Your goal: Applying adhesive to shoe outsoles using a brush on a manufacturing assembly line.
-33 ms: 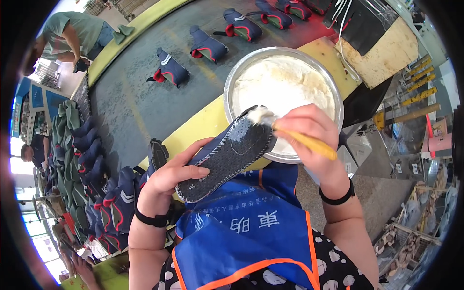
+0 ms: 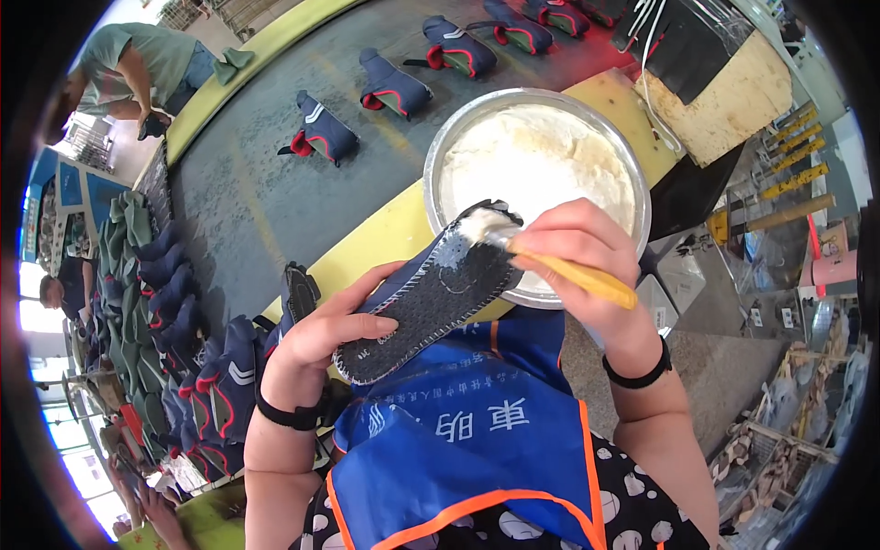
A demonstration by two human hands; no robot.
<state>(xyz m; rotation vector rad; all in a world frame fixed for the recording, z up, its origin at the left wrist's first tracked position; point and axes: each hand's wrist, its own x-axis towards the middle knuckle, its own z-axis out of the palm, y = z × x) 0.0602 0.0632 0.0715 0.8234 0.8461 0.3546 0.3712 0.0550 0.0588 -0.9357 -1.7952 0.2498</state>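
A dark navy shoe upper (image 2: 426,298) is held up with its black, stitched underside facing me. My left hand (image 2: 335,321) is closed around one end, thumb lying on the underside. My right hand (image 2: 587,261) grips a brush (image 2: 577,277) by its yellow handle. The bristles press on the shoe's far end, where a thick white paste (image 2: 483,223) is smeared. A thinner wet film shows beside that smear. Just beyond my right hand stands a round metal basin (image 2: 431,183) holding more of the white paste (image 2: 527,156).
Several navy shoe uppers with red trim (image 2: 321,133) sit spaced along a grey belt (image 2: 238,183) with yellow edges (image 2: 367,252). More uppers (image 2: 225,380) crowd a rack at the left. Another person (image 2: 147,69) bends over at the far left. Shelving (image 2: 788,440) lines the right side.
The brush has moved slightly toward me, down the underside of the shoe. More of the white smear at the far end is now uncovered. My left hand and the shoe stay in place.
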